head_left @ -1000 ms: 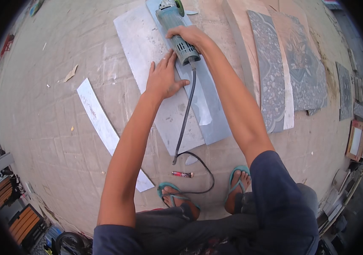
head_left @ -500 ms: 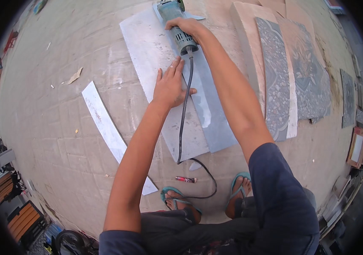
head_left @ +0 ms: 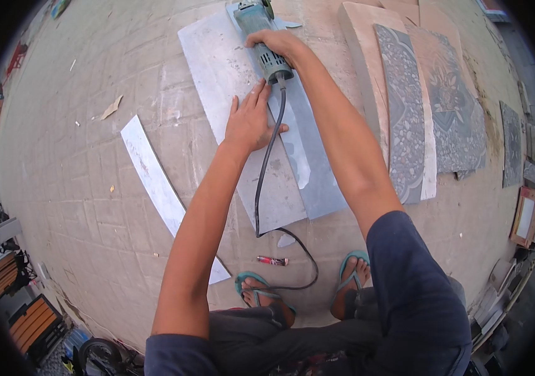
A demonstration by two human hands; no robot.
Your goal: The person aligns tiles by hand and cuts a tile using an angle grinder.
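On the paving [head_left: 61, 175], a brown scrap [head_left: 111, 108] lies toward the left edge, a red tube [head_left: 272, 261] farther from it. Patterned tiles [head_left: 407, 125] lie toward the right edge, a brown frame [head_left: 520, 219] along it. Slatted panels [head_left: 32, 318] and a black wheel [head_left: 101, 356] stand beyond the left edge.

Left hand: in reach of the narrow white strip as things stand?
Likely yes: the left hand lies spread on the pale slab, gripping nothing visible, and only slab and ground show between it and the white strip.
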